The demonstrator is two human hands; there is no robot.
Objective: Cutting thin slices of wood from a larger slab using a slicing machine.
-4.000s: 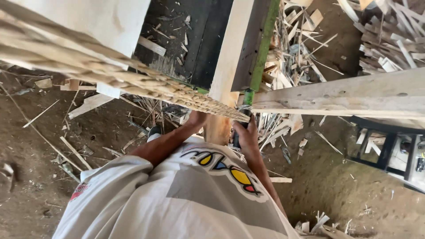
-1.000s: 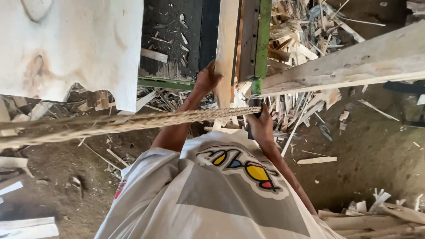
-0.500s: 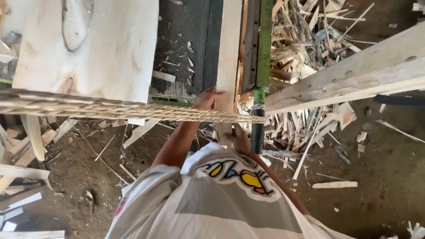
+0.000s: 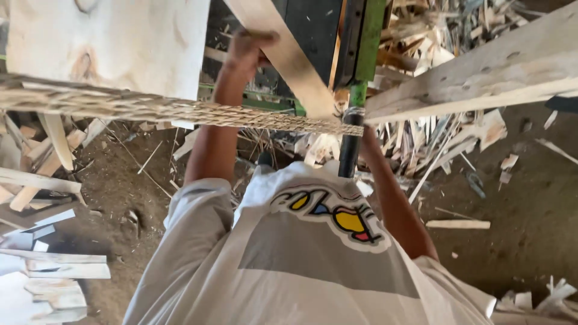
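My left hand [image 4: 248, 49] is raised and closed around a pale wooden plank [image 4: 288, 60] that slants down to the right in front of a green and black machine frame [image 4: 368, 36]. The plank's lower end meets a long stack of thin wood strips [image 4: 180, 109], seen edge-on and running across from the left. My right forearm reaches up to the stack's right end beside a black post [image 4: 349, 150]. The right hand itself is hidden behind the stack and the plank.
A wide pale board [image 4: 108, 42] lies at top left and a thick timber beam [image 4: 481, 66] crosses at top right. Offcuts and splinters [image 4: 421, 138] litter the dirt floor. Cut boards [image 4: 54, 271] are piled at lower left.
My left hand has slid higher up the plank, and the plank now slants diagonally instead of standing upright. The view has shifted slightly.
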